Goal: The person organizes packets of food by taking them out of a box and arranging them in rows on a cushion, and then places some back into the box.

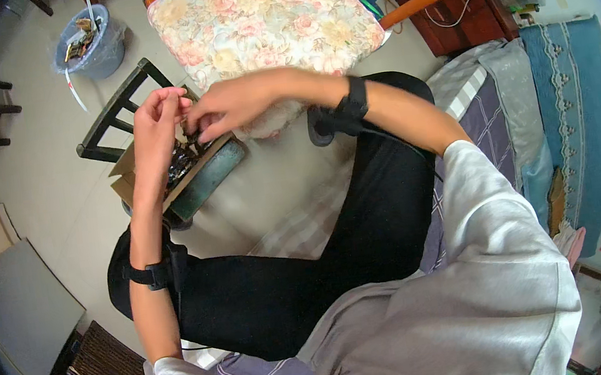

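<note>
An open cardboard box [123,186] rests on a small dark green chair [204,179] in front of my left knee. Dark, shiny small items [180,165] lie in it; their kind is too unclear to name. Above the box my left hand [157,121] is closed, thumb and fingertips pinched together. Whatever they hold, if anything, is too small to make out. Close beside it, on the right, my right hand [235,106] reaches over the box with bent fingers. Motion smears those fingertips, so their grip cannot be seen.
A floral cushion [263,18] covers a wooden chair just ahead. At the far left stands a blue lined bin [104,50] holding scraps. I sit on a bed with a purple checked cover [484,114]. A reddish-brown cabinet [456,11] stands at the far right.
</note>
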`<state>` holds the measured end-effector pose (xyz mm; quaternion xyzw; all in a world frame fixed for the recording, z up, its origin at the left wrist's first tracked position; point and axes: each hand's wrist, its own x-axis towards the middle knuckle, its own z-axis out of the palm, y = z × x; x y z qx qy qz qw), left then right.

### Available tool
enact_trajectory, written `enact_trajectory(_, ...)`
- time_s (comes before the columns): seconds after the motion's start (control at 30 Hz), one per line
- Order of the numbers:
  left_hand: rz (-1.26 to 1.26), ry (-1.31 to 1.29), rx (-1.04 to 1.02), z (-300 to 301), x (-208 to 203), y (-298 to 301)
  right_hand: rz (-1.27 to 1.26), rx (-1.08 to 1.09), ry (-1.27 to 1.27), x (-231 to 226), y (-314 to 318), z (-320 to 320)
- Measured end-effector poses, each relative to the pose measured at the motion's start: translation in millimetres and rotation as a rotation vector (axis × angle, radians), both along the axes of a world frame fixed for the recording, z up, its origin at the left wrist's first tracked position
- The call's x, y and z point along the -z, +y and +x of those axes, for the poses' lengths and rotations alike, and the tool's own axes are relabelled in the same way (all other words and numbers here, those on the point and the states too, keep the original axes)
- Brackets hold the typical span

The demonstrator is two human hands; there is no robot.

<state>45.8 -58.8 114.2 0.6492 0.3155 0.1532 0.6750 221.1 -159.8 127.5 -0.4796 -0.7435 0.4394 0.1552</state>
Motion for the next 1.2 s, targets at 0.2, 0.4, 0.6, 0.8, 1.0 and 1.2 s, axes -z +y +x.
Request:
enact_trajectory(0.2,0.022,0.013,0.042,-2.2,5.5,-1.1,-0.008,0.238,-0.134,-31.6,-9.2,48.6)
enact_trajectory(0.4,0.084,-0.019,0.039,0.4,3.9,3.0,0.096,0.291,-0.1,-6.2,-12.8,23.1)
enact_trajectory(0.6,0.192,-0.068,-0.144,-22.9,-10.9,40.0,0.257,0.045,-0.334,9.3,-14.4,-39.7)
enact_trajectory(0.8,0.203,-0.072,-0.258,-41.2,-10.6,59.4,0.316,-0.05,-0.521,40.7,5.6,-54.7)
enact_trajectory(1.0,0.215,-0.096,-0.293,-55.0,-10.7,63.7,0.265,-0.051,-0.705,78.5,26.5,-50.2)
enact_trajectory(1.2,0.274,-0.12,-0.32,-61.6,-6.2,65.6,0.119,-0.085,-0.893,100.0,48.6,-51.8)
